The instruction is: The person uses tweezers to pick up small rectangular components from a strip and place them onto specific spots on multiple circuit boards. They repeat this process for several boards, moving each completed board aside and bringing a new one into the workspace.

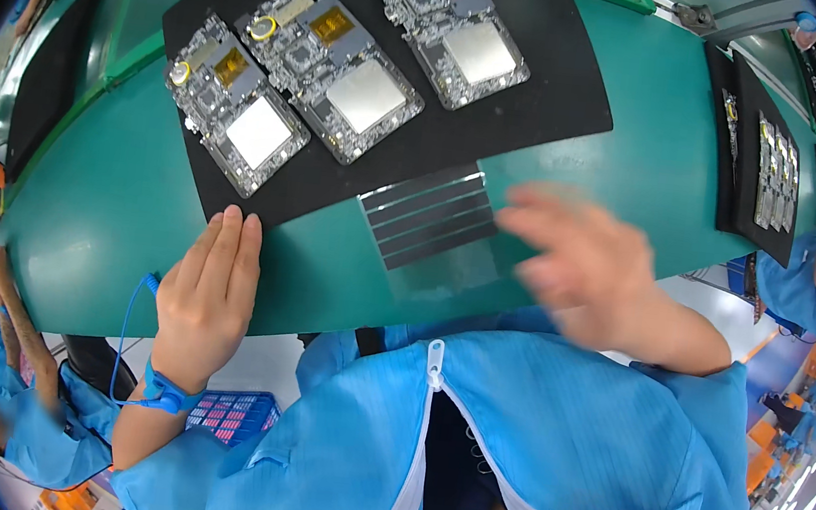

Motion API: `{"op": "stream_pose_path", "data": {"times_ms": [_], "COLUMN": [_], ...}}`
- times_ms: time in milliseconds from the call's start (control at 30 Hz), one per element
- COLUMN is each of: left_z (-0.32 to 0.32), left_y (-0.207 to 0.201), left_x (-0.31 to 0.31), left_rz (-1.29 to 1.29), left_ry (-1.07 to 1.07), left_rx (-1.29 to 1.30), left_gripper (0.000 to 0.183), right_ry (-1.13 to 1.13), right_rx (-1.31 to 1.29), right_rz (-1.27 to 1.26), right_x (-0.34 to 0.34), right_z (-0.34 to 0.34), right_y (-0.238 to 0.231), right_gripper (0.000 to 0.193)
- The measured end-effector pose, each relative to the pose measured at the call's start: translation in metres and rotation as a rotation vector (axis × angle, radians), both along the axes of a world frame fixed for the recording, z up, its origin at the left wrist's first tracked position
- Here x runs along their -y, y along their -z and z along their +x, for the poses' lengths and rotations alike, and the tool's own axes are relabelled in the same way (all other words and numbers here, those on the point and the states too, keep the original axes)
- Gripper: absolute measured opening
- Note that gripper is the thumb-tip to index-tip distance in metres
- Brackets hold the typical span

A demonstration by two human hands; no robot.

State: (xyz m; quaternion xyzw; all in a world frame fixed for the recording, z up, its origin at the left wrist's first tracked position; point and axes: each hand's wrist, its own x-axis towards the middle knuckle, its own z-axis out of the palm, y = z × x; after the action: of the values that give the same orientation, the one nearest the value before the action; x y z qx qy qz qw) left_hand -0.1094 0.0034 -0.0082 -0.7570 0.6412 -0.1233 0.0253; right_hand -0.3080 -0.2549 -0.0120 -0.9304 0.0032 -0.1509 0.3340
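My left hand (214, 283) lies flat with its fingers stretched out, the tips at the near edge of a black mat (482, 133); it holds nothing. My right hand (584, 260) is blurred by motion, fingers apart, with nothing visible in them. It hovers at the right side of a clear sheet carrying dark strips (432, 223). On the mat lie three circuit boards: a left one (233, 109), a middle one (333, 70) and a right one (444, 27). Each bears a silver metal plate, an amber patch and a round yellow-rimmed part.
The green table (324, 286) runs under everything. A blue coiled cord (128, 324) leads to the strap on my left wrist. More boards (774, 176) lie on a black mat at the far right. A blue basket (234, 415) stands below the table. Other people sit at both sides.
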Motion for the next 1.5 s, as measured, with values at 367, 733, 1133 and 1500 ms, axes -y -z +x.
{"op": "stream_pose_path", "data": {"times_ms": [367,733,1133,1500], "left_z": [-0.046,-0.04,-0.039,-0.039], "left_y": [0.019,0.041,0.043,0.043], "left_x": [0.093,0.103,0.105,0.106], "left_rz": [-0.122,-0.149,-0.107,-0.127], "left_ry": [0.538,0.602,0.554,0.563], "left_rx": [-0.401,-0.429,-0.549,-0.526], "left_gripper": [0.035,0.037,0.04,0.036], "right_ry": [0.415,0.457,0.463,0.449], "right_rx": [-0.161,-0.159,-0.16,-0.093], "right_rz": [1.032,0.896,0.987,0.966], "right_x": [0.028,0.008,0.009,0.008], "right_z": [0.001,-0.007,-0.004,-0.008], "right_y": [0.018,0.023,0.024,0.027], "right_gripper": [0.021,0.024,0.023,0.02]}}
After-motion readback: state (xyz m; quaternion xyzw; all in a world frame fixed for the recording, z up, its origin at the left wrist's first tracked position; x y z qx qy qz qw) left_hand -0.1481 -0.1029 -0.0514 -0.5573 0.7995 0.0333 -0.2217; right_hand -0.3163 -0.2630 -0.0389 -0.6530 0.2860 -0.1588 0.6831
